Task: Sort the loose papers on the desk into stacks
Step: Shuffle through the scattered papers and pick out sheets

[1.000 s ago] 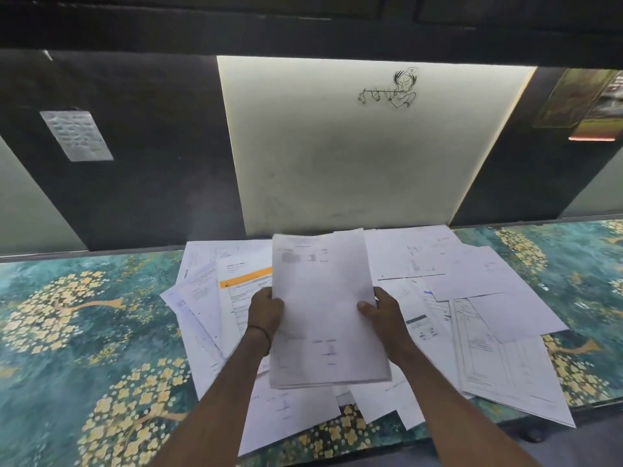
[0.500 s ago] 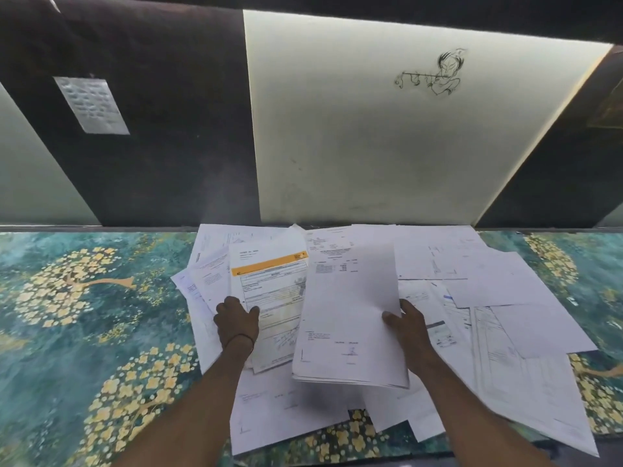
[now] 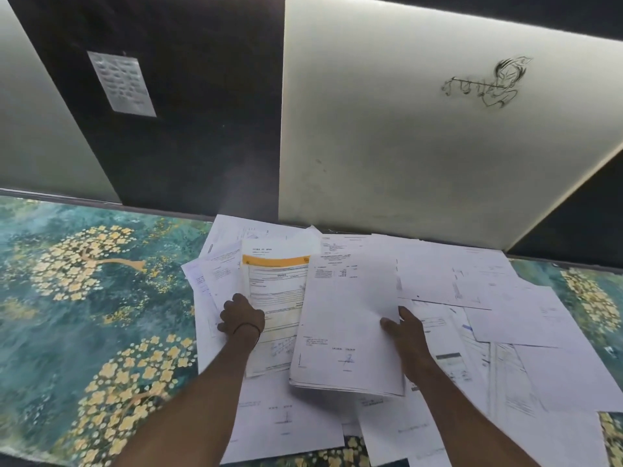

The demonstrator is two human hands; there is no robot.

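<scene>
My right hand (image 3: 409, 335) pinches the gathered stack (image 3: 347, 325) at its right edge, thumb on top and the other fingers hidden beneath. I judge this grip is meant to hold the sheets squared and raised off the clutter. My left hand (image 3: 241, 316) curls its fingers (image 3: 236, 303) over the left edge of the orange-banded sheet (image 3: 279, 288), which lies just left of the stack and is probably the next to join it. The other loose papers (image 3: 505, 298) overlap on the desk (image 3: 84, 298), beyond and right of my right fingers.
</scene>
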